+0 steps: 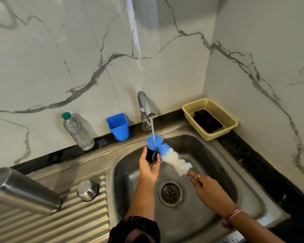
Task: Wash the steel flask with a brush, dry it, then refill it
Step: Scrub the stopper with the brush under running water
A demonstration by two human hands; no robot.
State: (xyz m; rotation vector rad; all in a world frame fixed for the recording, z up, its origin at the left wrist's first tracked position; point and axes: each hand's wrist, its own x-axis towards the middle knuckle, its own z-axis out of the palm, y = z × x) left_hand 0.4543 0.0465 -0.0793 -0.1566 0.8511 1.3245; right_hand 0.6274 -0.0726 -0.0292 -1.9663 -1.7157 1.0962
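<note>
Under the running tap (pixel 145 109), over the sink bowl (pixel 209 172), you are working on a small part rather than the flask itself. Your left hand (pixel 149 166) curls its fingers and thumb round a small black stopper (pixel 151 155) with a pale ring at its end, and your right hand (pixel 203 184) pinches the thin wire handle of the bottle brush (pixel 168 155), whose blue tip sits in the stream just beside the stopper.

By my reading the wash is mid-way. The steel flask (pixel 23 190) lies on its side on the ribbed drainboard (pixel 77 221) to your left, well apart from the water, and its domed steel cap (pixel 87 190) stands near it on the same ribs. Whether the flask body has been scrubbed I cannot tell. Drying and refilling appear not yet begun; the clear plastic bottle (pixel 77 132) of water on the black counter (pixel 253 155) looks the likely refill source.

As for materials: the flask is brushed steel, smooth and cylindrical, likely slippery when wet and free to roll across the ribs. The brush head is soft, shaggy fibre, blue then white, on a stiff twisted wire. The stopper seems hard plastic. A blue plastic cup (pixel 118 126) stands behind the sink, and a beige mesh basket (pixel 216 106) in the corner holds something dark.
</note>
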